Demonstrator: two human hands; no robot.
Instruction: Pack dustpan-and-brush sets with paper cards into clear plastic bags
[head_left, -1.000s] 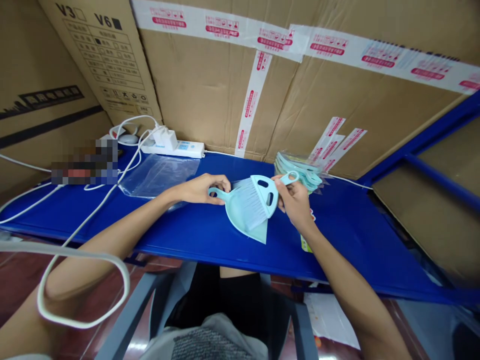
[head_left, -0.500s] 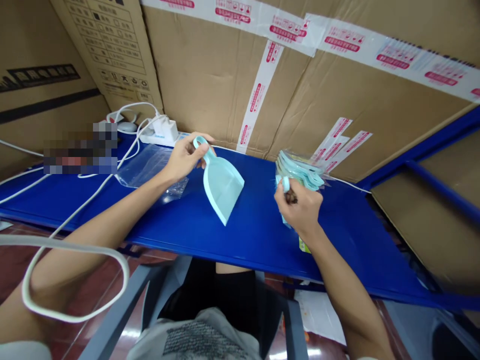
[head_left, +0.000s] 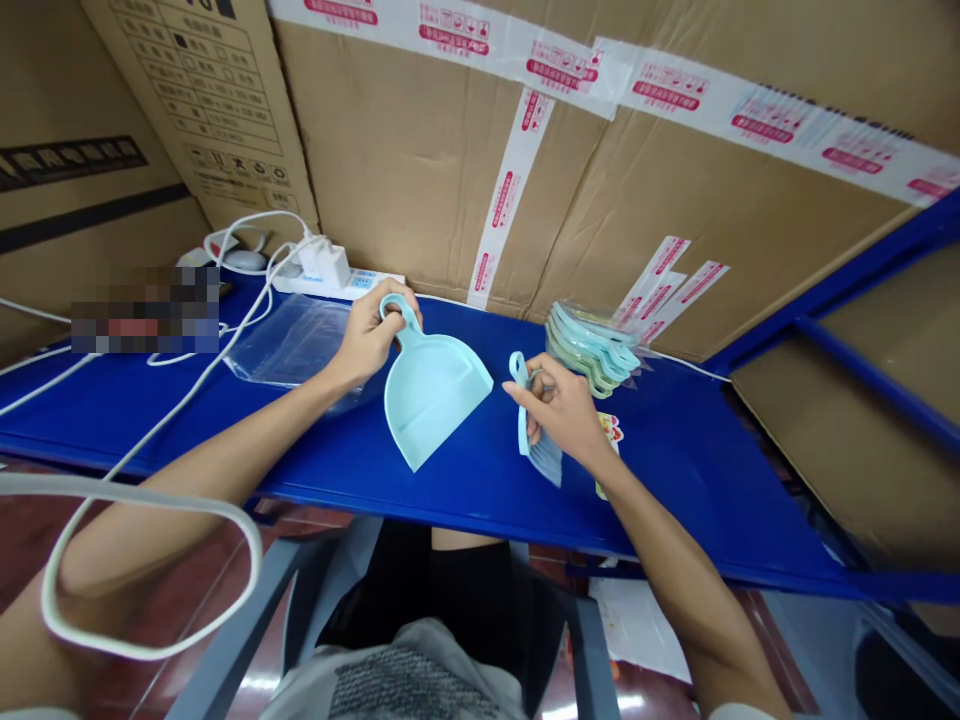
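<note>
My left hand (head_left: pixel 375 335) grips the ring handle of a light-blue dustpan (head_left: pixel 435 395), its wide straight edge angled down to the right above the blue table. To its right, my right hand (head_left: pixel 559 405) pinches a small light-blue brush (head_left: pixel 523 420) by its handle, with pale bristles pointing down and right. The two tools are apart. Behind my right hand lies a stack of bagged light-blue and green dustpans (head_left: pixel 592 345). A colourful card (head_left: pixel 610 430) lies partly hidden by my right wrist.
A clear plastic bag (head_left: pixel 289 340) lies left of my left hand. Behind it are a white power strip (head_left: pixel 375 283) and cables. Taped cardboard (head_left: pixel 420 150) walls the table's back. A white cable (head_left: pixel 150 500) loops over my left forearm.
My right hand has moved left and toward the dustpan with the brush, which now shows its bristles. The dustpan has turned to face the camera more and shifted slightly left.
</note>
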